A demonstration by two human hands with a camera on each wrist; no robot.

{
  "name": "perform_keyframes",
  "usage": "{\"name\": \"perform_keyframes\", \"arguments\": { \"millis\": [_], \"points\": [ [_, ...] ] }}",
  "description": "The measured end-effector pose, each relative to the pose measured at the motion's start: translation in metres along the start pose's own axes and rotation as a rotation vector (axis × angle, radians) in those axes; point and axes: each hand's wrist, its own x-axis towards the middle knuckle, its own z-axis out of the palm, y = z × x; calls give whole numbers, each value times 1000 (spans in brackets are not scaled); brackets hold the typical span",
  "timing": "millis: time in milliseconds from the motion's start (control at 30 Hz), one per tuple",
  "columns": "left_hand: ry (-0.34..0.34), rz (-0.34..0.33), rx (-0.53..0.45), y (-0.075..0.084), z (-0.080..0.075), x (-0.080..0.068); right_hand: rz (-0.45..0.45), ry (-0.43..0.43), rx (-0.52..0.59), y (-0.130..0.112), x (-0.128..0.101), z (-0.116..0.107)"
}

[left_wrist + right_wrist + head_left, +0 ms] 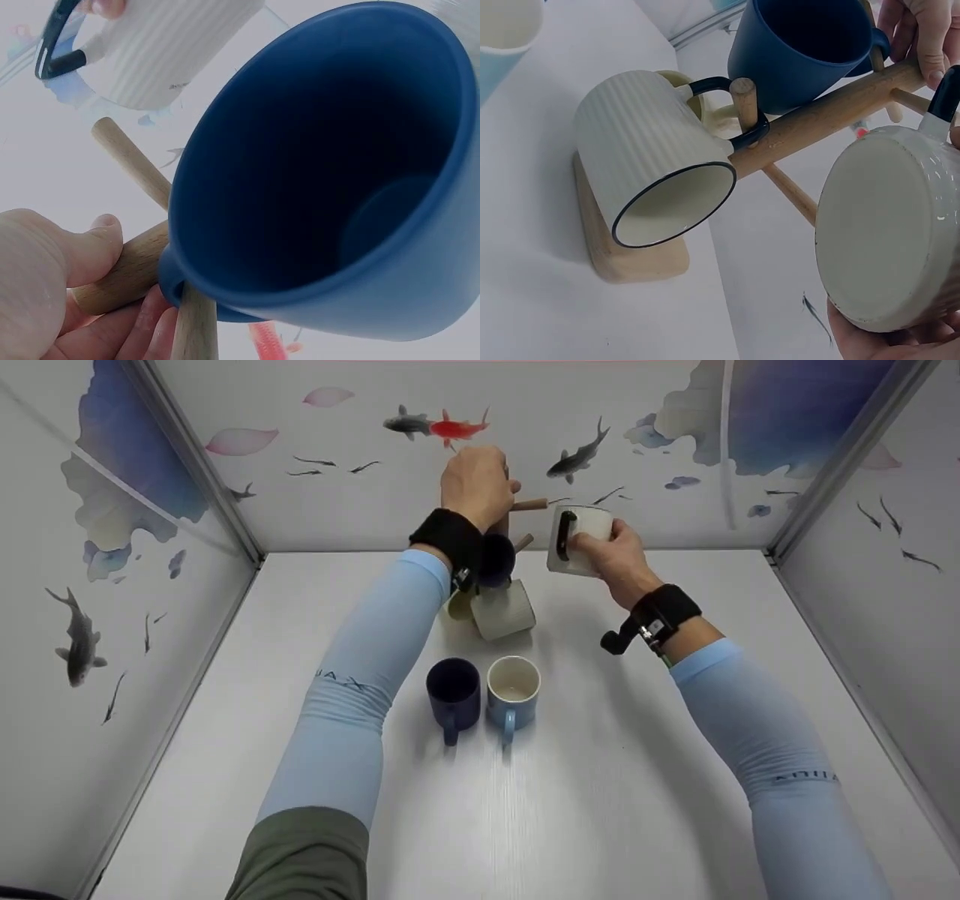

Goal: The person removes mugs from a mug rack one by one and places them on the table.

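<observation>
My left hand (477,484) grips the top of a wooden mug tree (832,105), thumb and fingers round its post. A dark blue mug (420,292) hangs by its handle just below that hand. Lower on the tree hangs a white ribbed mug (641,142) with a black handle and rim; a pale yellow mug (459,607) is partly hidden behind it. To the right of the tree, my right hand (619,556) holds another white ribbed mug (592,519) by its body, apart from the pegs. Its black handle (566,534) faces left.
In front of the tree, a dark blue mug (454,697) and a light blue mug (513,709) stand upright side by side on the white table (600,810). A bare peg (531,505) sticks out towards the right. A printed back wall (337,502) rises close behind the tree.
</observation>
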Motion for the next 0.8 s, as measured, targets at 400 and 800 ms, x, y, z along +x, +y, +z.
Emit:
{"name": "perform_keyframes", "arguments": {
  "millis": [400, 800],
  "points": [
    [-9, 2, -27, 0, -1, 0, -103, -68, -44, 12, -14, -9],
    [-20, -13, -42, 1, 0, 0, -224, -137, -63, 21, -26, -9]
  ]
}}
